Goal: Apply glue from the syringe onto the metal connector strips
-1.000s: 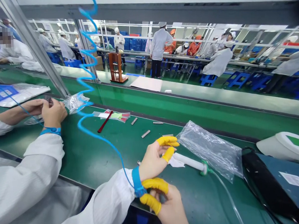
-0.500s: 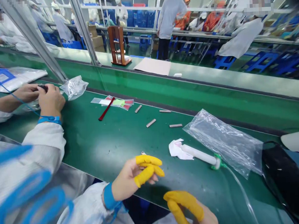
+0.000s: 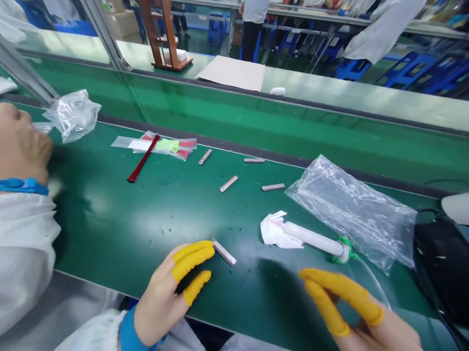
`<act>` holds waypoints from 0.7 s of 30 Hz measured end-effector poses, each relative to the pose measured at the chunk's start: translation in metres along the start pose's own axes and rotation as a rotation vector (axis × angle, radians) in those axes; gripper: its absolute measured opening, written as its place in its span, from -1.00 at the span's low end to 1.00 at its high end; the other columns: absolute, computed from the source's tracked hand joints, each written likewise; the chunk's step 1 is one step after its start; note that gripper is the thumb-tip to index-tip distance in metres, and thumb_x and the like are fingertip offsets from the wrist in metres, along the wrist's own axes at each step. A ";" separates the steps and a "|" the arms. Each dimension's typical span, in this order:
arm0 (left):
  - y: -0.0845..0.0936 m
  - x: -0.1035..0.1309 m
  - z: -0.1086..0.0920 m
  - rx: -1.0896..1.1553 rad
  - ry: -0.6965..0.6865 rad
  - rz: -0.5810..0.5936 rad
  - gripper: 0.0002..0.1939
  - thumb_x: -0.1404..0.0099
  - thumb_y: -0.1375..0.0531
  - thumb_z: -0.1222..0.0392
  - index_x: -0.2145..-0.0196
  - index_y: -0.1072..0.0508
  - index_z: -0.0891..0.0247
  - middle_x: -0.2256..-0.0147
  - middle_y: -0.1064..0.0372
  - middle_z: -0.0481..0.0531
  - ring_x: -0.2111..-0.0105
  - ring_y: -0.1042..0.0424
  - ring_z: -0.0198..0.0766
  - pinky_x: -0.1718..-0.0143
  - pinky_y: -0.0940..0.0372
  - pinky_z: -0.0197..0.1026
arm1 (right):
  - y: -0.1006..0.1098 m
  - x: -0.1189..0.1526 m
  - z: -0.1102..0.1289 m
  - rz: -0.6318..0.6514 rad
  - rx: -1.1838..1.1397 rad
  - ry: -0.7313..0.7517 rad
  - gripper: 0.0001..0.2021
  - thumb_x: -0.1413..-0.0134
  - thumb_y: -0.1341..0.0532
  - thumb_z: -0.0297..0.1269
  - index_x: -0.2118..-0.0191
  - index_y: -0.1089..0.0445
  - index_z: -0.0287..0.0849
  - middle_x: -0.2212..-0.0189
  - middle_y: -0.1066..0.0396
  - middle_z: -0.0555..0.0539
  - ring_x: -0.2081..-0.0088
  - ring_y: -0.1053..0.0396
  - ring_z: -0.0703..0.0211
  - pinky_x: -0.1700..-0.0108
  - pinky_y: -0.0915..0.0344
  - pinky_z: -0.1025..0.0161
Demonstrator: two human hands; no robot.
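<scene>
Green bench top, inspected from the near side. Left hand: over the near edge, thumb and index apart, yellow cots on thumb and fingers, blue strap at the wrist. Its foremost fingertip is at the upper end of a slim metal bar; whether it presses on that bar cannot be told. The bar lies flat and slanted, a little in from the bench's near edge.

Right hand: farther right over the near edge, well apart from the left hand, two digits in yellow cots with tips drawn close together. Whether these tips meet, or pinch anything, cannot be determined.

Four similar bars lie loose and separate toward the far edge. To their left along that edge, a dark red strip lies across flat plastic sleeves. A crumpled clear bag is at the far edge, beyond a co-worker's hand at the left end.

Right of the slanted bar, a white tube with a green end fitting lies with its left end against white tissue. Between it and the far edge is a flat clear bag; a black object, type unconfirmed, is just right of that bag.
</scene>
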State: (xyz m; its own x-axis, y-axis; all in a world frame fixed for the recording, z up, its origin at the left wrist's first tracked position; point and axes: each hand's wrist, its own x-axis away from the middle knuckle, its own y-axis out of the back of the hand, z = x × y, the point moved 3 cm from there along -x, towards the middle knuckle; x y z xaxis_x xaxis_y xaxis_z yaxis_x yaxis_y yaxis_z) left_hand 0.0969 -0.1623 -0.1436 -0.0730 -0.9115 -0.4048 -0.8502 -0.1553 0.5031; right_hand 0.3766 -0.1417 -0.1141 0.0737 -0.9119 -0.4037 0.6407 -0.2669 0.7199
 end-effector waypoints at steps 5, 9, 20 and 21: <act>-0.014 -0.018 -0.010 0.254 0.061 0.139 -0.63 -0.23 -0.29 0.24 0.00 -0.41 0.11 0.13 -0.51 -0.04 0.13 -0.48 -0.31 0.00 -0.36 -0.35 | -0.011 -0.023 -0.031 0.105 0.171 0.014 -0.65 -0.20 -0.10 0.04 0.11 -0.41 -0.11 0.46 -0.46 0.00 0.60 -0.35 0.28 0.57 -0.31 0.37; -0.013 -0.025 -0.008 0.394 0.153 0.155 -0.63 -0.20 -0.30 0.34 0.05 -0.46 0.07 0.18 -0.53 -0.09 0.15 -0.49 -0.36 -0.03 -0.33 -0.39 | -0.012 -0.032 -0.054 0.076 0.597 0.185 -0.55 -0.21 -0.06 0.00 -0.07 -0.32 -0.19 0.26 -0.45 -0.17 0.42 -0.39 0.08 0.50 -0.30 0.22; -0.012 -0.035 -0.008 1.009 0.537 0.252 -0.77 -0.21 -0.30 0.07 0.16 -0.57 0.09 0.24 -0.57 -0.06 0.28 -0.52 -0.42 0.16 -0.39 -0.48 | -0.005 -0.044 -0.072 0.090 0.688 0.494 -0.56 -0.32 0.09 -0.13 0.04 -0.33 -0.40 0.33 -0.46 -0.24 0.32 -0.39 -0.04 0.15 -0.28 0.06; -0.013 -0.033 -0.009 1.020 0.564 0.271 -0.77 -0.21 -0.31 0.06 0.17 -0.57 0.09 0.24 -0.57 -0.06 0.28 -0.52 -0.42 0.16 -0.39 -0.47 | 0.001 -0.042 -0.067 0.043 0.681 0.459 -0.56 -0.31 0.07 -0.10 0.04 -0.33 -0.40 0.32 -0.46 -0.25 0.31 -0.39 -0.07 0.18 -0.29 0.06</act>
State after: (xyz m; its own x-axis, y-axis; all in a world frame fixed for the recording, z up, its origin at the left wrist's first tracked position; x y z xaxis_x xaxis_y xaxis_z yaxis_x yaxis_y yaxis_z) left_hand 0.1150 -0.1338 -0.1297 -0.2912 -0.9463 0.1406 -0.8827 0.2091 -0.4209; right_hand 0.4256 -0.0826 -0.1338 0.4870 -0.7469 -0.4528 0.0375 -0.5001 0.8652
